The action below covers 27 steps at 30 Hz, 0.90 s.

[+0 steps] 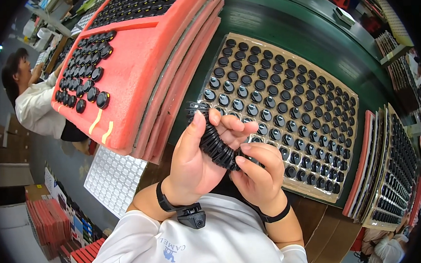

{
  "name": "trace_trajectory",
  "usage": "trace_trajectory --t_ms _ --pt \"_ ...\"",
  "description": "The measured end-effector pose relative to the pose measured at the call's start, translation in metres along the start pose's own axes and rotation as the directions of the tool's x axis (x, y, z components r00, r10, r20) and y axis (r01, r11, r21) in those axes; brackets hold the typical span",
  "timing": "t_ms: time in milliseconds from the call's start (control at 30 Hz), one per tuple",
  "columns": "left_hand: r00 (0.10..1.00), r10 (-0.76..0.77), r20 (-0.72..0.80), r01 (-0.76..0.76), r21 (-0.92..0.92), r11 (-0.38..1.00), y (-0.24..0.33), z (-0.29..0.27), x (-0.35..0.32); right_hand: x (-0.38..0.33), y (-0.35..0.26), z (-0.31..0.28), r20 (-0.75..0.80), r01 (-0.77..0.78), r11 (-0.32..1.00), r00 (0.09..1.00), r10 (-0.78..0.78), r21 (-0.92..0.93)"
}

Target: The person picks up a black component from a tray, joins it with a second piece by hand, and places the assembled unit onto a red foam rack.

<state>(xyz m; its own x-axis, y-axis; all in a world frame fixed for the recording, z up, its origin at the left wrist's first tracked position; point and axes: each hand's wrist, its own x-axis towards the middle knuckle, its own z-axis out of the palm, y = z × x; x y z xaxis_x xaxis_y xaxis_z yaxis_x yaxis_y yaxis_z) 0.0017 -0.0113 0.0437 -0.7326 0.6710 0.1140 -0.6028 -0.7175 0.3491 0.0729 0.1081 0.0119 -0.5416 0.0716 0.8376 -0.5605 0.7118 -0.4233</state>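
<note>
A curved stack of thin black ring-like parts (pixel 216 145) lies across the fingers and palm of my left hand (pixel 190 157). That hand is closed round the stack, its thumb near the upper end. At the lower end, my right hand (pixel 262 174) has its thumb and fingertips pressed against the last parts. Whether it has separated a single one is hidden by the fingers. Beyond both hands lies a clear plastic tray (pixel 315 192) on brown board, filled with rows of round black glossy pieces (pixel 282 108).
To the left rises a pile of pink foam trays (pixel 137 68), with loose black round parts (pixel 92 94) on top. The green surface (pixel 280 11) carries the clear tray. More filled trays (pixel 391 168) are stacked at right. A white gridded tray (pixel 114 178) sits lower left. A co-worker (pixel 37 103) is at far left.
</note>
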Motion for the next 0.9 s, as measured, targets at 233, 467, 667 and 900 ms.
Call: trace_trajectory --t_ms 233,467,667,900 --pt "0.997 -0.063 -0.037 0.066 0.097 0.993 0.002 0.006 0.001 -0.003 0.006 -0.002 -0.018 0.018 1.000 1.000 -0.018 0.010" --pt "0.997 -0.039 -0.068 0.048 0.135 0.990 0.003 0.011 0.000 0.000 0.003 -0.003 -0.001 0.116 0.992 0.993 -0.117 -0.044" --pt "0.995 -0.020 -0.097 0.035 0.154 0.987 0.004 0.014 0.000 0.000 0.001 -0.002 0.023 0.091 0.995 0.996 -0.090 -0.050" --pt "0.997 -0.034 -0.062 0.042 0.125 0.991 0.004 0.011 0.000 0.003 0.004 -0.003 0.009 0.238 0.964 0.971 -0.238 -0.122"
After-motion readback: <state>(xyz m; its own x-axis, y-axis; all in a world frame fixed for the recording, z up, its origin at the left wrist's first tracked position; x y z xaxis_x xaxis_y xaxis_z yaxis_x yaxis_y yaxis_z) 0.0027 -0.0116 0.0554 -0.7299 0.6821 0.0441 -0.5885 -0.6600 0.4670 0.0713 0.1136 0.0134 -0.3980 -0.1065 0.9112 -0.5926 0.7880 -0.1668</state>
